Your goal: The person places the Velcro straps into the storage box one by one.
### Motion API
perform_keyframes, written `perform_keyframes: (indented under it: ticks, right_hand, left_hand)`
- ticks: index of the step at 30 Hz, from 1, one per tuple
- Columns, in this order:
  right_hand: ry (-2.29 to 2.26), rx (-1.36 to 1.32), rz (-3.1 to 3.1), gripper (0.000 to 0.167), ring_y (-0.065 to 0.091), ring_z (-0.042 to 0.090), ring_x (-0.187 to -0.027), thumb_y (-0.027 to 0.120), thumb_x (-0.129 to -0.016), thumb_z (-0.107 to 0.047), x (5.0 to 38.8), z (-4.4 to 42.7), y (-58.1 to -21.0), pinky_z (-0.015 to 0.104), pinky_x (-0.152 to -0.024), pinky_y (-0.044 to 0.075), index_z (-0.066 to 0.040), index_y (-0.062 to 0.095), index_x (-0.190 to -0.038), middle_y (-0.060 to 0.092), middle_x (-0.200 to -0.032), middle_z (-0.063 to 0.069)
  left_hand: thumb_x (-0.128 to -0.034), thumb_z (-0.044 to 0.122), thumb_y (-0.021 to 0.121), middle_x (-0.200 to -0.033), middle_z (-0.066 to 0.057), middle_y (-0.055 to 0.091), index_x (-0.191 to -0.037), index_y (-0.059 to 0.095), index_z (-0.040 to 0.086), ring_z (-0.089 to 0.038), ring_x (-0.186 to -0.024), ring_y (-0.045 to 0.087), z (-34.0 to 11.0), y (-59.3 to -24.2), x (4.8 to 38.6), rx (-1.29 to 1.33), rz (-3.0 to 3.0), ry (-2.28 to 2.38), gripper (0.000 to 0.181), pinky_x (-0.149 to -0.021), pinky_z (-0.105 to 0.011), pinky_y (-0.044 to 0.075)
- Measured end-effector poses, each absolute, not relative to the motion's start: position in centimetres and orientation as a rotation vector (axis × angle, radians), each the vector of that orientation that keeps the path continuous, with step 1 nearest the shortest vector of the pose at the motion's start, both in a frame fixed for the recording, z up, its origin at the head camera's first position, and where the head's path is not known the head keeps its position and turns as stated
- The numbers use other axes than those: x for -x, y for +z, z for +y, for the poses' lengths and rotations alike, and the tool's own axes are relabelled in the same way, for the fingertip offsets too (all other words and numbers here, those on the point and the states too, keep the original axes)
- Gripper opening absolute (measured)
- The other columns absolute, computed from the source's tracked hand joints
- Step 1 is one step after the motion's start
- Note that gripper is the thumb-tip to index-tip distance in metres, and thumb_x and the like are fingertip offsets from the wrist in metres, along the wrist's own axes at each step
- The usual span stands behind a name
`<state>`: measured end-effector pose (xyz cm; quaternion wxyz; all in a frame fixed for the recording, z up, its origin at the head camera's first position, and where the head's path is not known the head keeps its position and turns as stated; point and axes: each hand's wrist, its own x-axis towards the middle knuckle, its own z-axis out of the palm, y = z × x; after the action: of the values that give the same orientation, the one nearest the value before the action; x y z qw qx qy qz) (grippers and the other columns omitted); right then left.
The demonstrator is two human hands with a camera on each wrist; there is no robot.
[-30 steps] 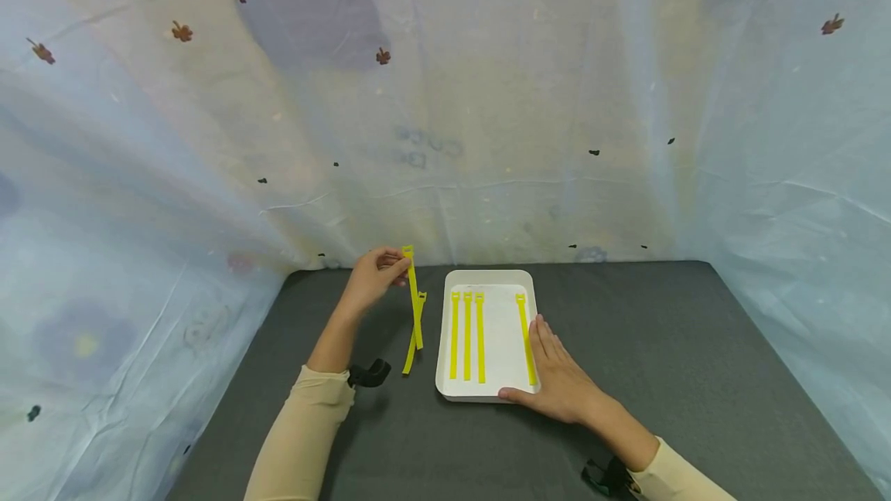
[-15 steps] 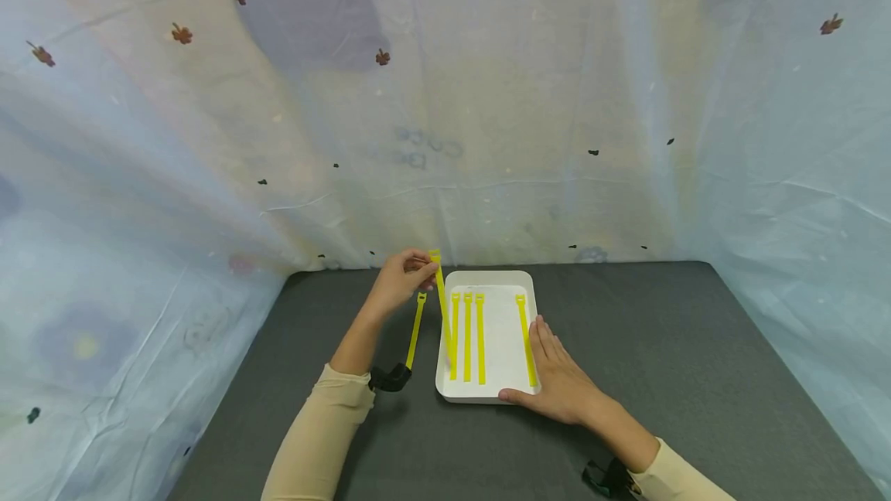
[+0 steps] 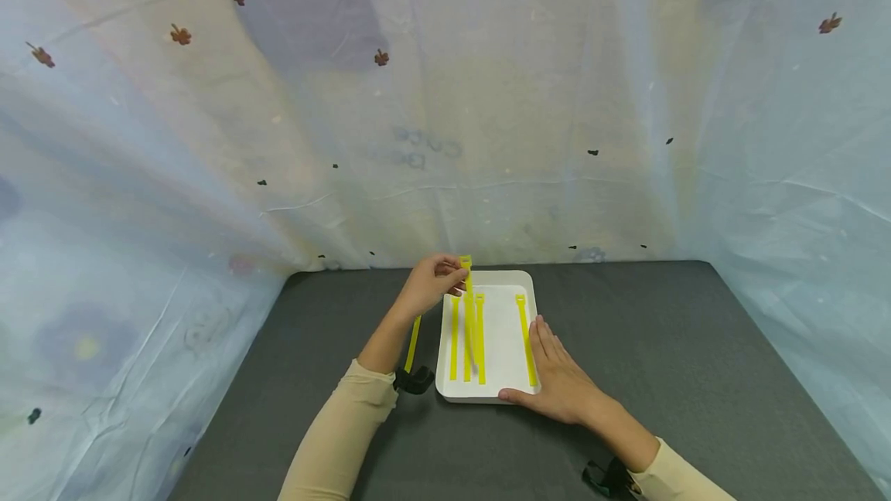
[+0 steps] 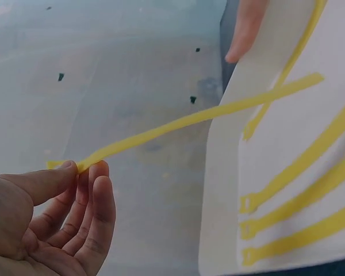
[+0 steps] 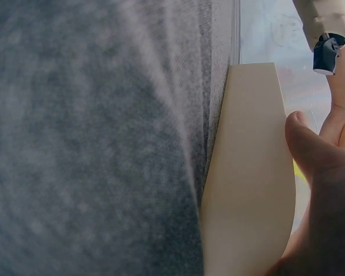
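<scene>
My left hand (image 3: 433, 284) pinches a yellow cable strap (image 4: 178, 123) near its slotted head, between thumb and fingertips. The strap's tail slants down over the white tray (image 3: 511, 278). In the tray lie three similar straps side by side on the left, among them a leftmost strap (image 3: 455, 339), and a separate strap (image 3: 526, 339) near the right wall. My right hand (image 3: 560, 386) rests against the tray's near right corner, fingers straight along the right side and thumb at the front rim. In the right wrist view the thumb (image 5: 307, 138) touches the tray's wall (image 5: 250, 167).
Another yellow strap (image 3: 413, 346) lies on the dark grey table (image 3: 661, 346) left of the tray, partly hidden by the left arm. A patterned curtain (image 3: 487, 138) hangs behind the table and along its sides.
My left hand has carried the pinched strap rightward, from above the strap on the table to over the tray's left part. The right hand and tray have stayed put.
</scene>
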<state>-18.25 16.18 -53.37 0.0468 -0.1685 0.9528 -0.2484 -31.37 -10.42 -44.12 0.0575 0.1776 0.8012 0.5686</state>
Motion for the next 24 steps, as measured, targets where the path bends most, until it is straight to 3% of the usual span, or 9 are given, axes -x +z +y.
perform_keyframes:
  ticks: [4,10,15,20,24]
  right_hand:
    - [-0.756,0.513,2.907,0.138,0.002,0.038,-0.166,0.065,-0.087,-0.085,18.3,16.2,-53.4,0.058,-0.133,0.016,0.006,0.003,-0.169,-0.004,-0.179,0.023]
    - [-0.735,0.516,2.911,0.138,0.002,0.037,-0.166,0.063,-0.086,-0.087,18.5,16.3,-53.7,0.057,-0.133,0.017,0.006,0.003,-0.169,-0.004,-0.179,0.022]
    - [-0.736,0.511,2.916,0.139,0.002,0.038,-0.166,0.063,-0.086,-0.088,18.5,16.3,-53.8,0.058,-0.133,0.017,0.005,0.003,-0.169,-0.004,-0.179,0.022]
    - [-0.727,0.516,2.920,0.138,0.003,0.037,-0.166,0.062,-0.086,-0.088,18.5,16.3,-53.9,0.058,-0.133,0.018,0.005,0.003,-0.169,-0.004,-0.179,0.023]
    - [-0.737,0.527,2.919,0.137,0.003,0.038,-0.166,0.064,-0.087,-0.086,18.5,16.3,-53.7,0.058,-0.133,0.017,0.006,0.004,-0.169,-0.003,-0.179,0.024]
  left_hand:
    - [-0.1068,0.017,0.070,-0.111,-0.015,0.076,-0.123,0.066,-0.001,-0.035,-0.099,0.078,-9.5,-44.5,31.4,-0.551,2.392,1.712,0.025,-0.088,-0.047,0.066]
    - [-0.1065,0.015,0.070,-0.111,-0.017,0.075,-0.124,0.066,-0.002,-0.028,-0.094,0.078,-8.4,-45.3,31.7,-0.542,2.333,1.707,0.025,-0.091,-0.052,0.064]
    - [-0.1060,0.013,0.071,-0.109,-0.019,0.075,-0.123,0.065,-0.003,-0.043,-0.102,0.076,-7.6,-46.1,32.1,-0.515,2.303,1.703,0.024,-0.085,-0.044,0.066]
    - [-0.1057,0.012,0.071,-0.112,-0.020,0.073,-0.125,0.063,-0.004,-0.046,-0.106,0.075,-6.9,-46.9,32.6,-0.474,2.265,1.700,0.026,-0.094,-0.057,0.062]
    - [-0.1055,0.010,0.071,-0.114,-0.022,0.075,-0.126,0.063,-0.004,-0.049,-0.108,0.074,-6.4,-47.5,33.0,-0.460,2.239,1.686,0.026,-0.098,-0.061,0.059]
